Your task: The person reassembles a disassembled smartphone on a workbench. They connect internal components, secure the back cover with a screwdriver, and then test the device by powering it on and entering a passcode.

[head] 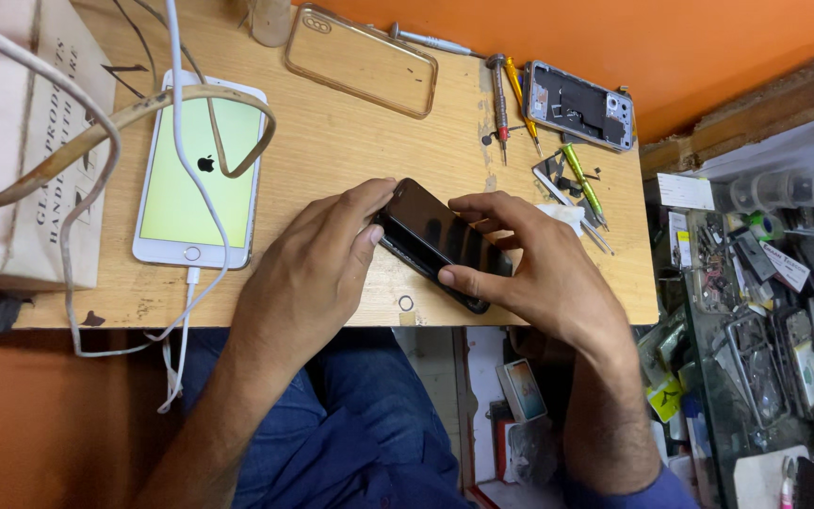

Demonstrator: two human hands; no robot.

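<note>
A black smartphone (437,241) lies tilted on the wooden table (350,141), its dark screen lifted a little from the body along the near edge. My left hand (313,273) grips its left end, thumb pressed at the edge. My right hand (529,269) holds the right end, thumb under the near edge and fingers curled over the top.
A white phone (198,174) with a lit screen lies at the left, a white cable (181,113) plugged in. A clear case (360,58), an opened phone frame (581,104), screwdrivers (501,94) and tweezers (588,226) sit at the back right. A cardboard box (21,141) stands far left. Cluttered shelves (765,311) fill the right.
</note>
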